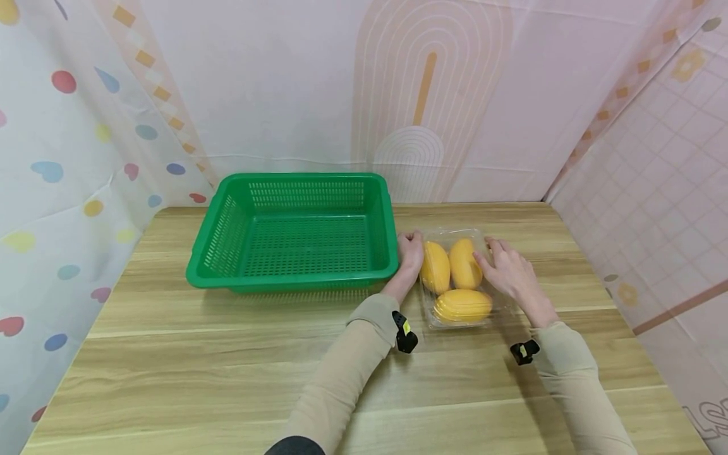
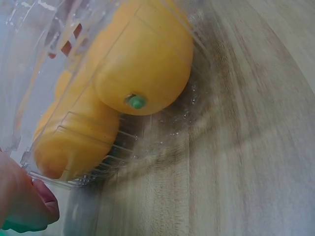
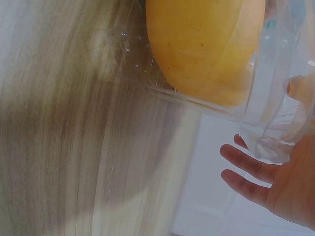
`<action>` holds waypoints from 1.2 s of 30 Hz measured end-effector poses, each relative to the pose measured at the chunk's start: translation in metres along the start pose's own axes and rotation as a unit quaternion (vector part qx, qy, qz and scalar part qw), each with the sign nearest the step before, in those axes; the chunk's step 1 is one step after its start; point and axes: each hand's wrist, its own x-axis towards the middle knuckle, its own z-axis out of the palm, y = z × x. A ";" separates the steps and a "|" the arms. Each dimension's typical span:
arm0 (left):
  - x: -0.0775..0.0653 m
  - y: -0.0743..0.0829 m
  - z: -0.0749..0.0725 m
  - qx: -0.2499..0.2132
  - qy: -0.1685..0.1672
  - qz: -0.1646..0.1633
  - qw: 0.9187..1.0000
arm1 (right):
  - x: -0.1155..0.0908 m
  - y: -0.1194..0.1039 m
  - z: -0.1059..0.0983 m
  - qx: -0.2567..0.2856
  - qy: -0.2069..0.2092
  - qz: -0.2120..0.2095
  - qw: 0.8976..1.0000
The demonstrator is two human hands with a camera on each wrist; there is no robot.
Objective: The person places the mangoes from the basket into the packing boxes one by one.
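Note:
A clear plastic clamshell box lies on the table with three yellow mangoes inside; a green stem end shows on one mango in the left wrist view. My left hand is at the box's left edge, fingers curled against its rim; the exact hold is partly hidden. On the opposite side, my right hand touches the box's right edge, thumb over the lid. In the right wrist view, the fingers are spread and fairly straight beside the clear rim.
A green plastic basket with slotted walls stands left of the box, close to my left hand. The wooden table meets patterned curtains at the back and both sides.

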 end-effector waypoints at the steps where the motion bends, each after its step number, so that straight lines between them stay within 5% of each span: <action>1: 0.003 -0.003 0.002 -0.003 0.000 -0.001 1.000 | 0.000 0.000 0.000 -0.001 0.000 0.001 1.000; 3: 0.007 -0.009 0.005 -0.007 0.022 0.013 1.000 | 0.001 0.000 0.000 0.000 0.000 0.002 1.000; 9: 0.003 0.006 0.001 -0.021 0.018 -0.026 0.999 | 0.001 -0.001 0.000 0.000 0.000 0.003 1.000; 17: -0.003 0.007 -0.004 -0.025 0.008 0.019 0.999 | 0.001 -0.002 -0.001 0.004 -0.007 0.008 1.000; 24: -0.072 0.093 -0.048 0.016 -0.016 -0.021 1.000 | 0.002 -0.002 0.000 0.006 -0.008 0.010 1.000; 31: -0.044 0.053 -0.031 -0.035 -0.024 0.034 0.999 | -0.001 -0.002 -0.002 0.004 -0.016 0.014 1.000; 33: -0.047 0.056 -0.033 -0.017 -0.030 0.037 0.999 | -0.001 -0.003 -0.003 0.003 -0.015 0.013 1.000; 36: -0.070 0.083 -0.047 0.035 -0.036 0.035 0.998 | -0.002 -0.005 -0.004 0.001 -0.013 0.013 1.000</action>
